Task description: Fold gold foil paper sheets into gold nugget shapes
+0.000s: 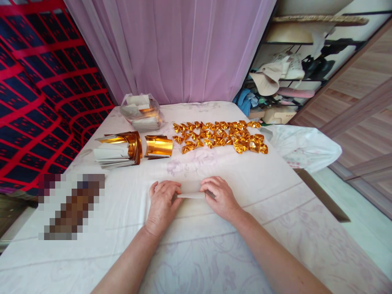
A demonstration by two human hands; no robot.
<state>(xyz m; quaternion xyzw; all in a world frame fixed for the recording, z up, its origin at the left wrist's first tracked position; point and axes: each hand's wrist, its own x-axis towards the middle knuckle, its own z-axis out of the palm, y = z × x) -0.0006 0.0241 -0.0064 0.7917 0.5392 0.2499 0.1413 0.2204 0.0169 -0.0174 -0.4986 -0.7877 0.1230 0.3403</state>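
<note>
Cloth-covered counter (196, 261), gold folded papers (222, 141) laid in rows, purple curtain (192, 49) behind folded papers, pale sheet (191, 187) in front of folded papers, left hand (165, 198) grasping sheet's left end, right hand (221, 198) grasping right end, stacked sheets (159, 147) left of folded papers.
</note>
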